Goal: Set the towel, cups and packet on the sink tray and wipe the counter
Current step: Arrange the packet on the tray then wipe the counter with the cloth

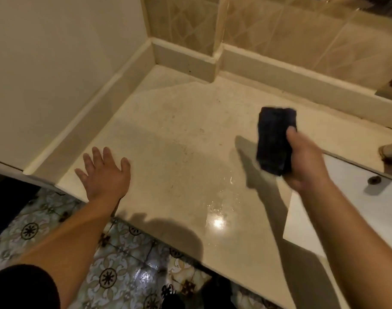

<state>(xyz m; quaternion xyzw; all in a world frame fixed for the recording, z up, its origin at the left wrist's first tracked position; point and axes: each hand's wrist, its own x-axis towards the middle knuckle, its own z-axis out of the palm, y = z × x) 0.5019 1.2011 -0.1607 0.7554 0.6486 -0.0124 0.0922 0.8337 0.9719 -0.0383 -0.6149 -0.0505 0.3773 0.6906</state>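
My right hand (306, 161) grips a folded dark blue cloth (274, 139) and holds it a little above the beige stone counter (179, 134), near the sink's left edge. The cloth's shadow falls on the counter to its left. My left hand (104, 172) rests flat on the counter's front left corner, fingers spread, holding nothing. A wet, shiny patch shows on the counter near its front edge. No cups, packet or tray are in view.
A white sink (355, 204) with a drain hole (374, 179) lies at the right; a tap base (390, 150) stands behind it. Tiled walls with a raised skirting close the back and left. Patterned floor tiles (114, 275) lie below the counter edge.
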